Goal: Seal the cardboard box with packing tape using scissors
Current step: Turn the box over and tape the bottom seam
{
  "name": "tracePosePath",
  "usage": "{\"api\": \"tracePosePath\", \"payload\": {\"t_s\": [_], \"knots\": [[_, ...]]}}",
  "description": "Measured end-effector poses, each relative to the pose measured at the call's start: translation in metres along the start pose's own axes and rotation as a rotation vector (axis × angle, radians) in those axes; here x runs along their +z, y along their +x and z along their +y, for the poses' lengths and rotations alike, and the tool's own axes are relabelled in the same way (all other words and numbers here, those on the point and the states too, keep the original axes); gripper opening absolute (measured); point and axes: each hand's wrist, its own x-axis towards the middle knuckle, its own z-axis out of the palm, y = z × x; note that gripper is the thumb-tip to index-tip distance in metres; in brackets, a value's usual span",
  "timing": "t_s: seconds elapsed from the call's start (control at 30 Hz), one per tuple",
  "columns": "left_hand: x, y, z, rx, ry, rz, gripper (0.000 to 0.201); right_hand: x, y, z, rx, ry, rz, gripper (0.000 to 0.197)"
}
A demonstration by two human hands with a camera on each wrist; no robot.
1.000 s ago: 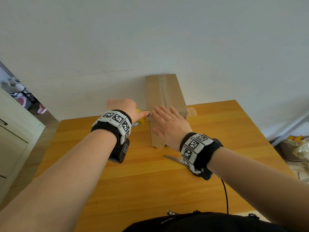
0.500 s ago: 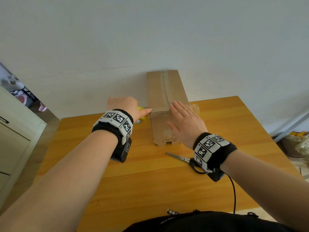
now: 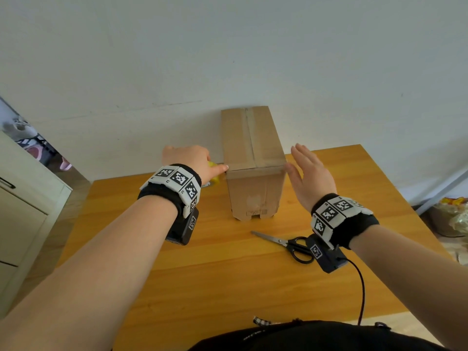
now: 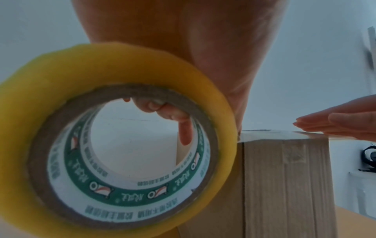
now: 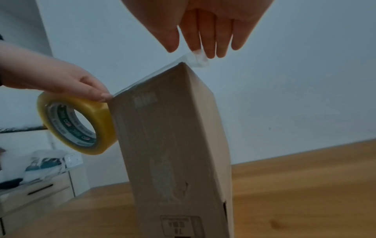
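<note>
A tall cardboard box stands upright on the wooden table, against the wall. My left hand grips a yellow tape roll beside the box's top left edge, fingers through its core. A clear tape strip runs from the roll across the near top edge. My right hand is flat with straight fingers at the top right corner, over the strip's loose end. Black-handled scissors lie closed on the table in front of the box, under my right wrist.
A pale cabinet with drawers stands left of the table. Bags sit on the floor at the right. A black cable hangs from my right wrist to the table's near edge. A white wall is close behind the box.
My right hand has slid along the tape across the box top, from the left part to the right corner. The left hand has kept the roll at the left edge.
</note>
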Motion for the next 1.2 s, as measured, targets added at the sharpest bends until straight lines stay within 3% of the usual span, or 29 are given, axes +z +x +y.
{"api": "tracePosePath", "payload": {"t_s": [0.17, 0.3, 0.47, 0.6, 0.73, 0.87, 1.2], "knots": [[0.001, 0.002, 0.000, 0.004, 0.001, -0.015, 0.065, 0.004, 0.003, -0.009, -0.145, -0.024, 0.077, 0.039], [0.002, 0.002, -0.001, -0.004, 0.002, -0.022, 0.064, 0.016, -0.001, -0.006, -0.222, -0.143, 0.023, 0.041], [0.000, 0.000, 0.002, -0.002, -0.079, -0.053, 0.047, 0.010, 0.002, -0.006, -0.234, -0.188, 0.040, 0.039], [0.001, 0.002, 0.002, -0.011, -0.024, -0.041, 0.050, 0.010, 0.013, -0.022, -0.350, -0.111, 0.087, 0.025], [-0.001, 0.000, 0.003, -0.020, -0.041, -0.053, 0.050, 0.020, 0.017, -0.045, -0.469, -0.129, 0.038, 0.014], [-0.002, 0.000, 0.003, -0.031, -0.010, -0.046, 0.056, 0.031, 0.021, -0.051, -0.490, -0.131, 0.018, 0.010], [-0.004, 0.003, 0.003, -0.028, -0.009, -0.071, 0.050, 0.036, 0.031, -0.068, -0.433, -0.111, -0.059, 0.023]]}}
